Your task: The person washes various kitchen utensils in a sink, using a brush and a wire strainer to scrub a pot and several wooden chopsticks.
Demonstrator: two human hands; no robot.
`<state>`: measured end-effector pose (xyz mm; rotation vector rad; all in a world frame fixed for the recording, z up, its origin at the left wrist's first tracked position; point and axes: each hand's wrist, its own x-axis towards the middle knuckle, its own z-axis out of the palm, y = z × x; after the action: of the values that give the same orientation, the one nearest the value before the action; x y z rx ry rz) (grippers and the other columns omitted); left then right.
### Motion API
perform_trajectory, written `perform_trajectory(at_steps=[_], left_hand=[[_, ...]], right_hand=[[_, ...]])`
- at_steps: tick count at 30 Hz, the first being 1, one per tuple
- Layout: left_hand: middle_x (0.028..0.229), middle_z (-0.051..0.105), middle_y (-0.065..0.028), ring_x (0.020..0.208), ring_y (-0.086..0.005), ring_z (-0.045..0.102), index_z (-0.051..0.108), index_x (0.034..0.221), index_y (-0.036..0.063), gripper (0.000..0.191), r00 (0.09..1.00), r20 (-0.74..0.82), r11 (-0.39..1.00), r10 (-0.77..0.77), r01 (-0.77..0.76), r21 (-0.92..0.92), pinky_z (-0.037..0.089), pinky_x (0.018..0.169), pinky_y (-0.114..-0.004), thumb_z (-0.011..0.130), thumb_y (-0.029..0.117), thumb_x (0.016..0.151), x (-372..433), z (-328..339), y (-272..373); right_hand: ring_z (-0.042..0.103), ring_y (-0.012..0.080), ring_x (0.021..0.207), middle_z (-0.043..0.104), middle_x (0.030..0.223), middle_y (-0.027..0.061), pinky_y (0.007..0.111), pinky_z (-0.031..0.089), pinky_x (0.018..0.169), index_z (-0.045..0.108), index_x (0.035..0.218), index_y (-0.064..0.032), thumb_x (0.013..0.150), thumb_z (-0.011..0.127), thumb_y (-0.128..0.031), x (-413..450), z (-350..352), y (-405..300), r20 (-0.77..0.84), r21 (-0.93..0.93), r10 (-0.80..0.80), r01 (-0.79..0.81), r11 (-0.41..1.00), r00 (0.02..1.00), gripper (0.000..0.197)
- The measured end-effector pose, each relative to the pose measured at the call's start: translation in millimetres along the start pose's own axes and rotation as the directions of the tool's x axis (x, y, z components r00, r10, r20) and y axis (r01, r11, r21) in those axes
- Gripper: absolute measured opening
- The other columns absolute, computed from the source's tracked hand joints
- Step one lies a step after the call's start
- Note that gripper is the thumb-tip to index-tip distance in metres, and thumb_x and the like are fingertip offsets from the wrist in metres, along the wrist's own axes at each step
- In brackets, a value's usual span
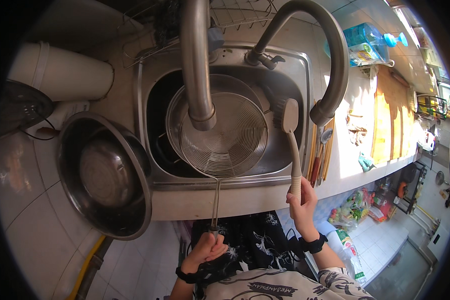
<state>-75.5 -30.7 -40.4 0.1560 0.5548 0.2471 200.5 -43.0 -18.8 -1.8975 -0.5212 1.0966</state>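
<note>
My left hand (210,247) grips the handle of a round wire skimmer (225,138), whose mesh head lies over the sink beneath the thick faucet spout (197,67). In my right hand (303,206) is the ribbed handle of a white dish brush (290,116). The brush head is raised at the sink's right side, dark bristles facing left, apart from the skimmer. Below the skimmer, a round metal pan (174,123) sits in the stainless steel sink (228,182), partly hidden by the mesh.
A large steel basin (105,176) stands tilted left of the sink. A second curved faucet (341,67) arches over the right rim. Chopsticks and utensils (318,157) lie beside it, with a blue pump bottle (367,45) and a wooden cutting board (392,120) farther right.
</note>
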Motion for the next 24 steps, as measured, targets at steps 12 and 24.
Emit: perform_trajectory(at_steps=[12,24], left_hand=[[0.043,0.031,0.0042,0.035,-0.0039,0.028,0.036,0.060,0.0091,0.059,0.993,-0.119,0.991,-0.021,0.037,0.127,0.022,0.036,-0.018,0.032,0.062,0.085,36,41,-8],[0.054,0.037,0.0003,0.041,-0.0056,0.032,0.042,0.076,0.0055,0.025,0.719,-0.520,0.766,0.460,-0.026,0.642,0.026,0.036,-0.019,0.036,0.028,0.085,178,144,-93]], right_hand=[[0.051,0.0093,0.074,0.053,0.085,0.0039,0.023,0.043,0.066,0.047,0.119,0.0042,0.074,0.059,0.000,-17,-43,15,-0.141,-0.009,-0.058,0.057,0.998,0.988,0.047],[0.049,0.0090,0.069,0.051,0.080,0.0038,0.021,0.041,0.061,0.044,0.118,0.0051,0.077,0.060,-0.008,-20,-176,58,-0.313,-0.033,-0.084,0.078,0.996,0.946,0.046]])
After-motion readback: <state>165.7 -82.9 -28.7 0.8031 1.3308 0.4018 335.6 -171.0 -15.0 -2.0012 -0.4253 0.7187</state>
